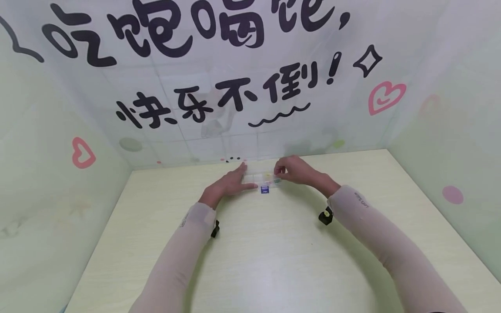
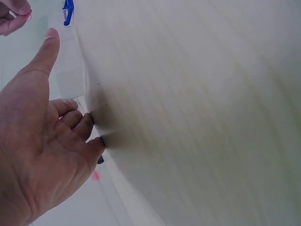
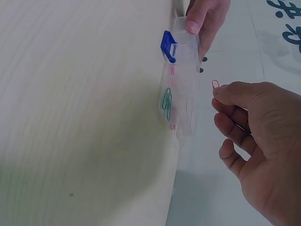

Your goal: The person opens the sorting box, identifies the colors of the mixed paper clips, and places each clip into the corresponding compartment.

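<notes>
A small clear plastic box [image 1: 260, 177] with a blue clasp [image 1: 265, 189] lies on the pale wooden table [image 1: 274, 252] near the back wall. My left hand [image 1: 245, 177] holds its left end, thumb on the near side and fingers on the far side. In the right wrist view the box [image 3: 181, 94] has a green paper clip [image 3: 166, 102] inside. My right hand [image 3: 217, 94] pinches a pink paper clip [image 3: 215, 84] between thumb and forefinger, just off the box's far side. The left wrist view shows my left hand [image 2: 57, 75] against the box [image 2: 70, 70].
A white wall [image 1: 250, 87] with black lettering and pink hearts stands right behind the box. Pale green side walls [image 1: 450, 130] close in the table left and right. Black straps [image 1: 325, 216] sit on both wrists.
</notes>
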Demonstrator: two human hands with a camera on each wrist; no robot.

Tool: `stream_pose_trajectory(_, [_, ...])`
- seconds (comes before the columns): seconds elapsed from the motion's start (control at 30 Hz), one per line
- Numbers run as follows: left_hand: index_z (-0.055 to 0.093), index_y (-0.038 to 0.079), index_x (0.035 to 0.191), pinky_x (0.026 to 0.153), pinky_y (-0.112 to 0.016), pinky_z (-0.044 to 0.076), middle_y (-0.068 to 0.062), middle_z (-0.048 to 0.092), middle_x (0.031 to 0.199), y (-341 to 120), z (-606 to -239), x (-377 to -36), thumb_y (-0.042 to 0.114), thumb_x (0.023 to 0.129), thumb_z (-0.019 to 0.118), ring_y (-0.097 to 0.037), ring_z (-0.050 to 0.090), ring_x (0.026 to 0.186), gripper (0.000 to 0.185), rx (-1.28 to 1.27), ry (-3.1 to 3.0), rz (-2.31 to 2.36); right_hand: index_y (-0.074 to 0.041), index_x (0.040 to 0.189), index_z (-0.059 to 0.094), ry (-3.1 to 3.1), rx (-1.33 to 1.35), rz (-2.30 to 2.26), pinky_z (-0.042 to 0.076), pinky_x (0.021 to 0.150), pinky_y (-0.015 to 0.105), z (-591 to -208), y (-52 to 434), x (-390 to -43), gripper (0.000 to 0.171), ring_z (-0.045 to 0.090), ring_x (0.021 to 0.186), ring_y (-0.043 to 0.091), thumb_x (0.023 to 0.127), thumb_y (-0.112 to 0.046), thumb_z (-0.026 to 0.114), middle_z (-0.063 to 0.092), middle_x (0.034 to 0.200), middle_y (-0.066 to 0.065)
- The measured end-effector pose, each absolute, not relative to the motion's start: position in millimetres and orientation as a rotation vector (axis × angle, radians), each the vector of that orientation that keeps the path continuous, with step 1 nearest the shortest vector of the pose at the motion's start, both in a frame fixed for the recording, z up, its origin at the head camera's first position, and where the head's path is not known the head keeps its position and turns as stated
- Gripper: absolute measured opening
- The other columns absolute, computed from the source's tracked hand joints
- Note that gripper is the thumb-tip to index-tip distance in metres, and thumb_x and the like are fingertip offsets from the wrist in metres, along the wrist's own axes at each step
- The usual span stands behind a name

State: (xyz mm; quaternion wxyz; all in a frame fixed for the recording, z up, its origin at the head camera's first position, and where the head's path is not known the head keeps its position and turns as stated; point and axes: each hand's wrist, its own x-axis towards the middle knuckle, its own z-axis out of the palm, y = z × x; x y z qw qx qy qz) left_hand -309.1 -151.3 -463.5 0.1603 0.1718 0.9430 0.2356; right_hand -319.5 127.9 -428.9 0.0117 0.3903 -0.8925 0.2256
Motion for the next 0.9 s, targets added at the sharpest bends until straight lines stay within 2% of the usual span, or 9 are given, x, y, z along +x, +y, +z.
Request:
stream_pose_trajectory(0.27, [0.001,0.005,0.170,0.132,-0.047,0.017,-0.011,0.005,0.178,-149.1,-463.4,-309.1,0.063,0.101,0.062,-0.033,0.016,0.163,0.109,0.500,2.688,0.660,-0.002,0.093,0.078,-2.771,1.222,0.672,0.058,0.077,0.035,-438.4,113.7,-321.2,0.005,0.064,0.079,0.016,0.096,-0.006,0.076,0.076,0.089,0.005])
stream_pose_trajectory(0.6, [-0.001,0.004,0.170,0.132,-0.048,0.018,-0.014,0.007,0.177,-146.9,-461.6,-308.4,0.061,0.101,0.062,-0.034,0.017,0.162,0.109,0.523,2.688,0.674,-0.005,0.098,0.080,-2.834,1.165,0.650,0.058,0.079,0.034,-446.3,108.7,-323.6,0.004,0.064,0.082,0.016,0.095,-0.007,0.078,0.076,0.092,0.004])
stream_pose_trajectory(0.9, [-0.004,0.002,0.169,0.133,-0.046,0.014,-0.013,-0.004,0.178,-147.8,-461.4,-307.7,0.059,0.103,0.061,-0.034,0.011,0.163,0.108,0.533,2.697,0.667,-0.003,0.104,0.080,-2.821,1.121,0.646,0.059,0.089,0.042,-446.0,121.3,-320.4,0.010,0.071,0.095,0.025,0.096,-0.008,0.076,0.077,0.103,0.009])
